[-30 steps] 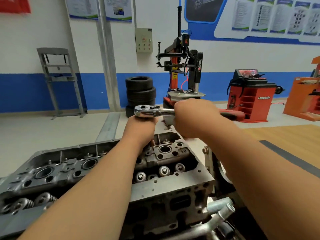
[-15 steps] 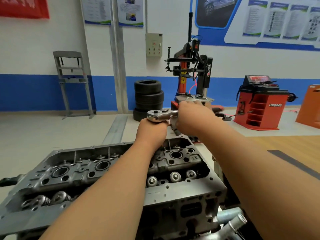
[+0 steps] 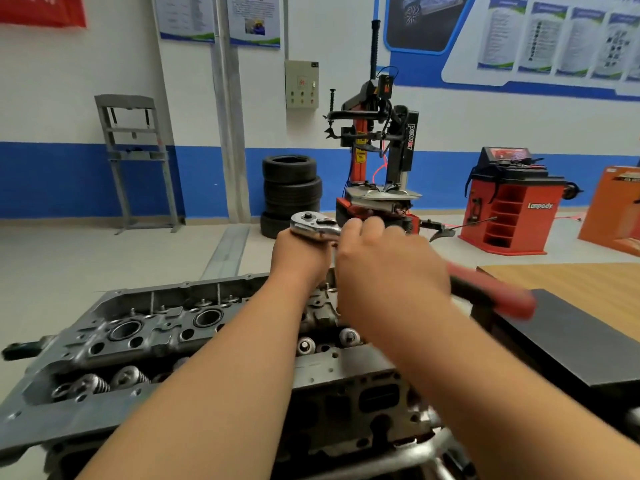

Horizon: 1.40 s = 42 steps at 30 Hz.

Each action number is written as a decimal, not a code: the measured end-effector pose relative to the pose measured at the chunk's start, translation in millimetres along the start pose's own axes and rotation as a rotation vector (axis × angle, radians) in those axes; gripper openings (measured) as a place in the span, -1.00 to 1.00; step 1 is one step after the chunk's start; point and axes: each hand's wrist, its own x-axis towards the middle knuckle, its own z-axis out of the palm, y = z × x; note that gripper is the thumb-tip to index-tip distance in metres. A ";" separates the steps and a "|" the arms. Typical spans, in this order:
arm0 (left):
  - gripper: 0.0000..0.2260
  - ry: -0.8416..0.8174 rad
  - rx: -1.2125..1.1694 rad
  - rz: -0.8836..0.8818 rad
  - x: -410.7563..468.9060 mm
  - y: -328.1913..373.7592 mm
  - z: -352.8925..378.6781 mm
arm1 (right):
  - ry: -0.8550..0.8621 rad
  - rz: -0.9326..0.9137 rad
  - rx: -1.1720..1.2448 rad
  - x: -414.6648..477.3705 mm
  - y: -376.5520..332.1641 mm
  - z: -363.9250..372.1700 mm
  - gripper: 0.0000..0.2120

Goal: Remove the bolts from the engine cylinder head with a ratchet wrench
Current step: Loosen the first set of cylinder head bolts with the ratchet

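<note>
The cylinder head (image 3: 149, 341) sits right under both our forearms, with the ratchet wrench (image 3: 313, 226) standing up off it between our hands. Our left hand (image 3: 299, 261) is curled tight just under the ratchet's head, we reckon to keep the tool square. Our right hand (image 3: 388, 271) is clamped over the handle right beside it for leverage, with the red grip (image 3: 495, 299) poking out past it. The bolt itself is hidden below the left hand, so we can't tell how far out it is.

Automotive workshop, training type. Landmark: tyre changer (image 3: 377, 161) by the blue-banded wall. Left of it, stacked tyres (image 3: 292, 192) and a grey press frame (image 3: 135, 161); right, a red wheel balancer (image 3: 509, 209); above, instructional posters (image 3: 554, 39); in front, a bare engine cylinder head (image 3: 145, 341).
</note>
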 end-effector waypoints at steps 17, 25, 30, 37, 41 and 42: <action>-0.89 0.043 -0.019 -0.038 10.1 -10.0 2.7 | -0.196 -0.104 0.241 107.2 28.1 45.6 -0.52; -0.91 0.066 -0.035 0.043 -5.7 -4.2 3.8 | -0.079 0.075 -0.089 -13.9 -0.1 -0.8 -0.47; -0.82 0.016 -0.004 0.043 -10.0 3.2 -4.0 | -0.064 -0.023 -0.070 -29.0 -20.7 -10.8 -0.46; -0.91 -0.011 -0.126 -0.035 4.5 -10.1 -0.1 | -0.115 0.000 0.036 54.2 31.5 29.5 -0.49; -0.94 -0.113 -0.217 -0.061 8.2 -13.0 -3.0 | -0.180 -0.098 0.276 107.1 33.8 48.1 -0.47; -0.94 -0.132 -0.254 -0.078 9.9 -13.4 -3.7 | -0.189 -0.116 0.290 114.1 30.6 48.6 -0.47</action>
